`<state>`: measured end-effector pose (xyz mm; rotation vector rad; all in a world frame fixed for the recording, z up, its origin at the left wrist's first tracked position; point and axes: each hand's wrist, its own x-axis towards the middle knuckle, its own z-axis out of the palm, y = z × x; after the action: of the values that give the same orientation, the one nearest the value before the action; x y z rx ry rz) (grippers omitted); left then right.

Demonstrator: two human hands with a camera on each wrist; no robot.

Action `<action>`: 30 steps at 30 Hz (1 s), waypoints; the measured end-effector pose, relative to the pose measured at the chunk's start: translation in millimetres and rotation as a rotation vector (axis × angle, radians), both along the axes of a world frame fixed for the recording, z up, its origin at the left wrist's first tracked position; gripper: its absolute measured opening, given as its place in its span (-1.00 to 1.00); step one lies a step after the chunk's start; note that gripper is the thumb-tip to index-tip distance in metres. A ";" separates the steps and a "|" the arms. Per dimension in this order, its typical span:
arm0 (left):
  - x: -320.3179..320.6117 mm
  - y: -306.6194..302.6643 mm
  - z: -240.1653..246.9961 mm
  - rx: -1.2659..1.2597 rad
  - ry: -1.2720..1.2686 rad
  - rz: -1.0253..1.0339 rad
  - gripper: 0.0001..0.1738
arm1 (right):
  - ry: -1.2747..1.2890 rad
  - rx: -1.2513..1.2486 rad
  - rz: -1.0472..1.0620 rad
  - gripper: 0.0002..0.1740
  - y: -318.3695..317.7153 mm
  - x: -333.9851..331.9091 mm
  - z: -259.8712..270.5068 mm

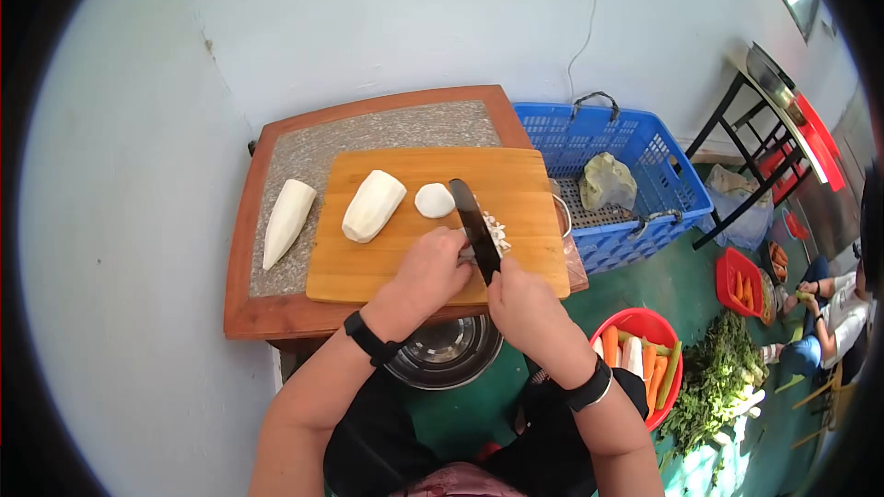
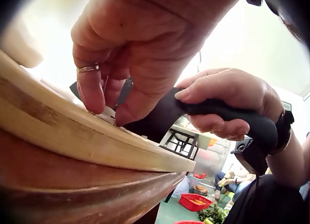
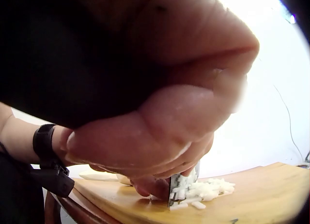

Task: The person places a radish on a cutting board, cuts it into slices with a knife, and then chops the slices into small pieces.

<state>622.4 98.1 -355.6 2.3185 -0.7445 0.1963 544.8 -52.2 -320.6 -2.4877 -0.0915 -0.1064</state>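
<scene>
My right hand [image 1: 532, 311] grips the black handle of a kitchen knife [image 1: 474, 225], its dark blade standing on the wooden cutting board [image 1: 424, 162]. To the left of the blade, my left hand [image 1: 425, 274] pinches a piece of white radish [image 2: 109, 116] against the board, mostly covered by the fingers. Small diced radish bits [image 3: 208, 188] lie along the blade's right side. Past my left hand sit a short round radish chunk [image 1: 434, 201] and a longer peeled radish piece [image 1: 374, 206]. A tapered radish piece [image 1: 289, 224] rests on the table left of the board.
The board lies on a wood-edged table [image 1: 247, 313] against the wall. A blue crate [image 1: 635, 244] holding a plastic bag stands to the right. Below are a metal basin [image 1: 442, 359], a red basin [image 1: 642, 315] of carrots and radishes, and leafy greens [image 1: 714, 377]. Another person [image 1: 843, 317] sits far right.
</scene>
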 end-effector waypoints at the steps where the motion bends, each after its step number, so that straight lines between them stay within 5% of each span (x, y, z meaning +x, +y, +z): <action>1: 0.2 0.6 -2.1 -0.011 -0.007 0.003 -0.75 | -0.005 -0.016 0.006 -0.79 0.6 -0.7 1.1; 30: 15.0 2.8 -21.9 -0.156 -0.008 0.024 -0.73 | 0.068 -0.127 0.024 -0.79 -1.2 5.1 4.0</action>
<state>637.4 100.9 -377.5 2.1807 -0.6806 0.2650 549.8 -53.4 -316.7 -2.6137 -0.1021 -0.0063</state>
